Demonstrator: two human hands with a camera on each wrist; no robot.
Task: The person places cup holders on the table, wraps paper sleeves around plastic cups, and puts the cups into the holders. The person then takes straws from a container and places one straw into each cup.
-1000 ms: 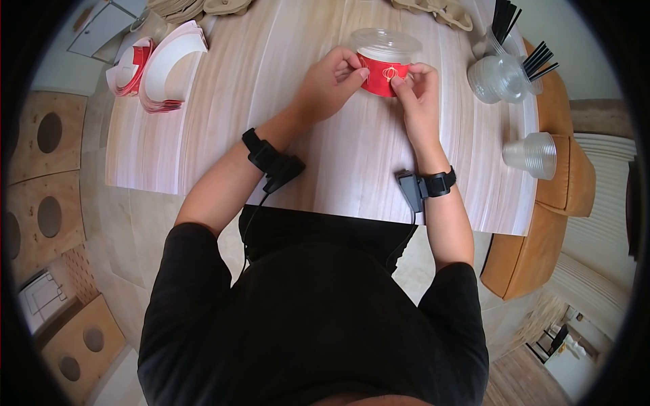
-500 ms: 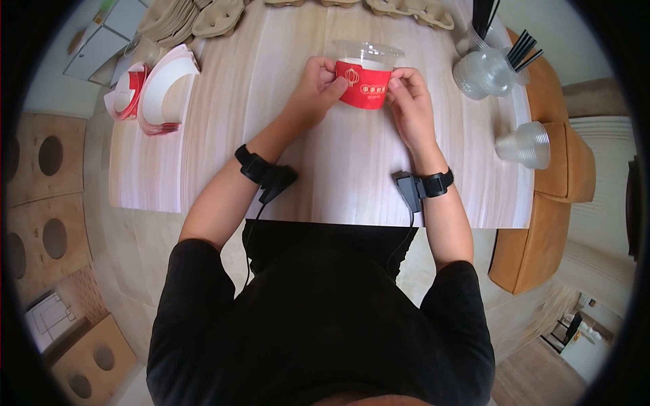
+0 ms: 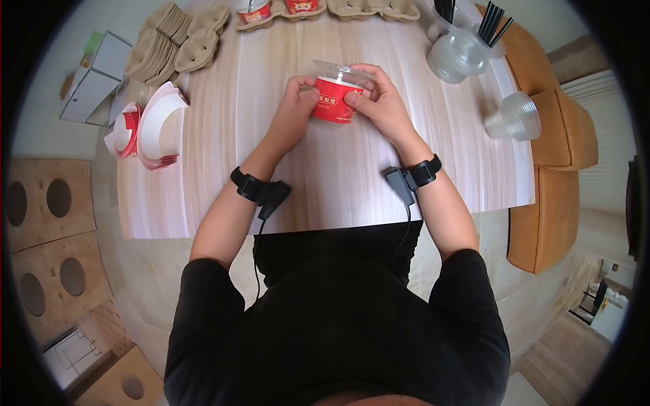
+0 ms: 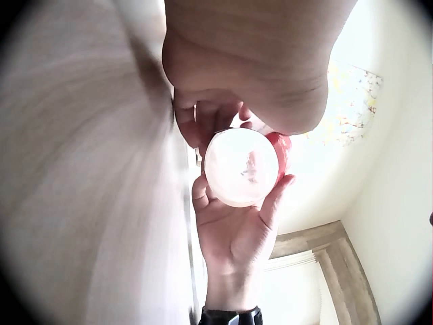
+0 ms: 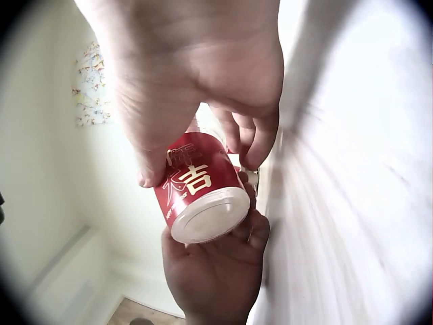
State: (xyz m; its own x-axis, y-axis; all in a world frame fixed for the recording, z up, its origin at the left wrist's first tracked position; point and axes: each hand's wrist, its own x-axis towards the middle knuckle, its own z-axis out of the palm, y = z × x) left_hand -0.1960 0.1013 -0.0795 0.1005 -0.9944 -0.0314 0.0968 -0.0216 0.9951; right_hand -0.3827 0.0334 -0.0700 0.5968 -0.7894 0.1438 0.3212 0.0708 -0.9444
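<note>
Both hands hold a clear plastic cup (image 3: 335,101) wrapped in a red paper sleeve (image 3: 330,108) with gold print, above the table near its middle. My left hand (image 3: 292,111) grips its left side, thumb against the sleeve. From the right, my right hand (image 3: 384,108) has its thumb on the sleeve's front and its fingers behind, close under the clear rim. The right wrist view shows the tilted cup's pale round base (image 5: 211,215) and gold characters on the sleeve. In the left wrist view the base (image 4: 240,166) faces the camera, bright and washed out.
Stacked cardboard cup carriers (image 3: 162,47) stand at the back left, and red-sleeved cups sit in another carrier (image 3: 254,26) at the far edge. Loose paper sleeves (image 3: 159,128) lie left. To the right are clear lids (image 3: 457,57), black straws (image 3: 493,26) and nested cups (image 3: 513,116).
The cup has turned between the hands, so the lantern print has given way to other print. The right thumb has moved onto the sleeve's front. The head view has shifted, showing more of the far carriers.
</note>
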